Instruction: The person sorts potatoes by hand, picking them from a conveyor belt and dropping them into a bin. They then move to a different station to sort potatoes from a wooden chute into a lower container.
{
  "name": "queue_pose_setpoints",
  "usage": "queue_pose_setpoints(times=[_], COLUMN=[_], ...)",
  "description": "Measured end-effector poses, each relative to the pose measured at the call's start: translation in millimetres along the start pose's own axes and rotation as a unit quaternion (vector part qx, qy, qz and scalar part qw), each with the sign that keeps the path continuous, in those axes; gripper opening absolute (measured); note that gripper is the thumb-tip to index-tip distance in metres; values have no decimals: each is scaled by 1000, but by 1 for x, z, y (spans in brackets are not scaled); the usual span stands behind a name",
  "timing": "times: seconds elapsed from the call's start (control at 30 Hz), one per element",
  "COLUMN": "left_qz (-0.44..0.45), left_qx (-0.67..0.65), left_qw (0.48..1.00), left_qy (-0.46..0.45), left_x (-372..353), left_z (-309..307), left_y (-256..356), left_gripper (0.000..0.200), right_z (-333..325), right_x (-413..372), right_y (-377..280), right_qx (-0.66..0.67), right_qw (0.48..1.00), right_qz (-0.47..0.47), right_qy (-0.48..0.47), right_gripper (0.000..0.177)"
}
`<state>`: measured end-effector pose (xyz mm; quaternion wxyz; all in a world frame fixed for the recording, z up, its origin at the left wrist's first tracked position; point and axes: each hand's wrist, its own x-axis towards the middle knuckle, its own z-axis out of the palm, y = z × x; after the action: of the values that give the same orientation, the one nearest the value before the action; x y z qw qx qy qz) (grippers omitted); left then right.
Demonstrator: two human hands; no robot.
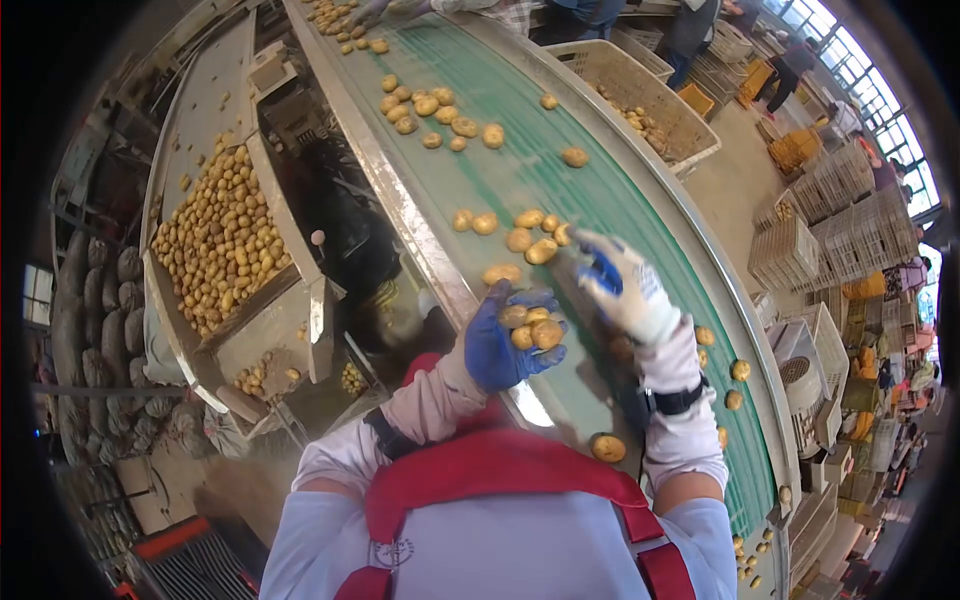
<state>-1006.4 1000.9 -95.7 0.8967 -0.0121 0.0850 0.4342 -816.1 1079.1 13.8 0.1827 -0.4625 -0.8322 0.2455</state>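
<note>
Several potatoes lie cupped in my left hand, which wears a blue glove and is turned palm up at the near edge of the green conveyor belt. My right hand, in a white glove with blue on the palm side, is over the belt and slightly blurred. Its fingers look loosely bent and apart, with nothing visible in them. Just beyond its fingertips sits a small group of potatoes on the belt. One loose potato rests close to my left fingertips.
Left of the belt stands a metal-sided bin heaped with potatoes. A large crate partly filled with potatoes is beyond the belt's far rail. Another person's gloved hands are at the top. Stacked crates and people occupy the right side.
</note>
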Motion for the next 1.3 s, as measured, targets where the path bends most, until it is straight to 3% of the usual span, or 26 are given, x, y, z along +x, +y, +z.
queue_pose_setpoints(times=[0.07, 0.13, 0.2, 0.27, 0.33, 0.4, 0.43, 0.5, 0.6, 0.67, 0.73, 0.8, 0.87, 0.93, 1.0, 1.07, 1.13, 1.2, 1.27, 1.3], left_qz=[10, 24, 57, 85, 107, 112, 116, 115, 125, 143, 148, 156, 162, 177, 227, 277, 313, 347, 489, 480], left_qx=[-92, -88, -74, -83, -93, -66, -75, -62, -23, -71, -70, -36, -41, -26, -15, -3, -14, 18, 39, 43], left_qw=[994, 992, 995, 992, 989, 991, 990, 990, 990, 982, 984, 985, 984, 981, 974, 941, 921, 927, 753, 761], left_qy=[-56, -84, -43, -37, -32, -39, -43, -57, -66, -98, -64, -64, -58, -71, 1, 196, 233, 141, 437, 434], left_x=[-12, -24, -36, -41, -48, -50, -58, -68, -88, -92, -98, -102, -116, -141, -182, -219, -269, -312, -385, -383], left_z=[-5, -4, 12, 20, 22, 22, 14, 3, -12, -28, -22, -20, -39, -56, -107, -132, -220, -287, -422, -433], left_y=[0, -7, 2, 6, 7, 12, 10, 13, 24, 27, 25, 23, 26, 41, 51, 54, 56, 58, 71, 67], left_gripper=[65, 63, 61, 61, 60, 60, 59, 59, 58, 64, 68, 69, 68, 65, 57, 54, 50, 49, 44, 44], right_z=[24, 48, 68, 63, 59, 51, 53, 45, 33, 43, 65, 93, 119, 127, 108, 75, 12, -30, -57, -62], right_x=[31, 43, 54, 51, 33, 11, -3, -21, -13, 13, 52, 91, 110, 121, 106, 71, 18, -44, -104, -126], right_y=[42, 44, 51, 64, 89, 98, 92, 67, 27, 13, 7, 6, 10, 13, 38, 68, 57, 77, 70, 57], right_qx=[-128, -264, -300, -199, -43, 10, 6, 6, 19, -35, -56, -108, -164, -212, -141, 167, 437, 517, 566, 560], right_qw=[990, 942, 932, 951, 979, 985, 985, 997, 993, 999, 998, 991, 984, 968, 987, 978, 874, 832, 790, 779], right_qz=[64, 165, 185, 210, 154, 127, 124, 77, 119, 29, -13, 12, 6, 90, 27, 109, 214, 178, 149, 155], right_qy=[-20, -124, -79, -112, -129, -115, -121, -27, -8, -5, -21, -74, -69, -96, -67, -69, -9, 92, 182, 236], right_gripper=[49, 48, 47, 45, 45, 48, 48, 48, 49, 49, 51, 54, 47, 43, 37, 38, 43, 45, 46, 47])
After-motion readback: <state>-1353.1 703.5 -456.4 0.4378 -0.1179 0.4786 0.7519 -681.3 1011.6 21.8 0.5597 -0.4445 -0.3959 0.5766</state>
